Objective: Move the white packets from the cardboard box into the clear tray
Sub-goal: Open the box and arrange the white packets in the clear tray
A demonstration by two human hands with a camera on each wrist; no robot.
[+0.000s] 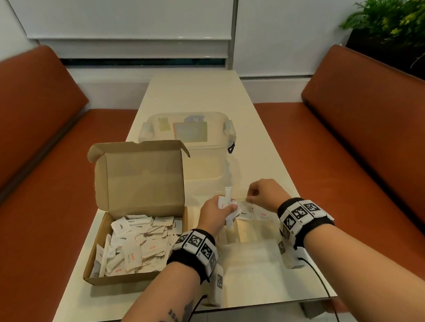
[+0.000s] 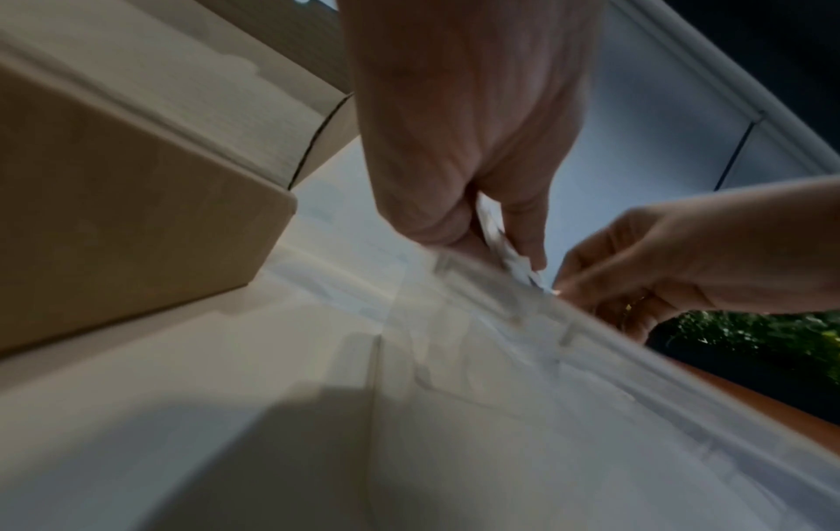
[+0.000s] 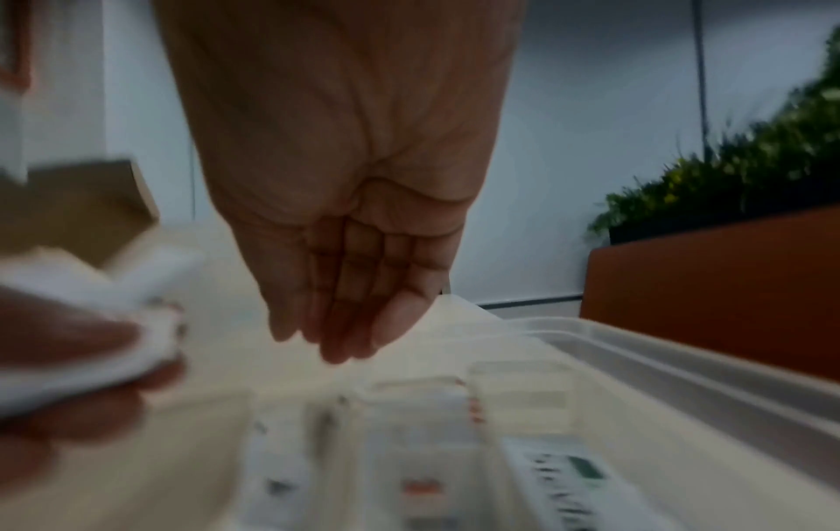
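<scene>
Fingers of the left hand clutch white packets, long axis upright, while the right hand's hang relaxed.

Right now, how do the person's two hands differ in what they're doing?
The left hand grips a bunch of white packets; the right hand holds nothing that shows. The left hand is curled tight; the right hand's fingers hang relaxed. The left hand sits nearer the cardboard box. Both hover over the clear tray.
</scene>
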